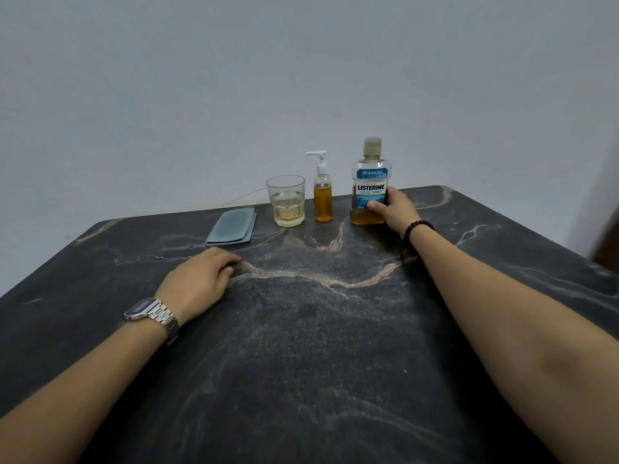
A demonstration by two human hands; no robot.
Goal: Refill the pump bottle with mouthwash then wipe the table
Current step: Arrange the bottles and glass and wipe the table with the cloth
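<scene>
A capped mouthwash bottle (370, 182) with a blue and white label stands upright near the table's far edge, with a little amber liquid at its bottom. My right hand (395, 209) grips its lower right side. To its left stands a small pump bottle (323, 195) with a white pump head, mostly full of amber liquid. A folded grey-blue cloth (231, 226) lies flat further left. My left hand (201, 279) rests on the dark marbled table (301, 346), fingers curled, holding nothing.
A clear glass tumbler (286, 200) with a little pale liquid stands between the cloth and the pump bottle. A plain wall rises just behind the table's far edge. The table's right corner drops off at the far right.
</scene>
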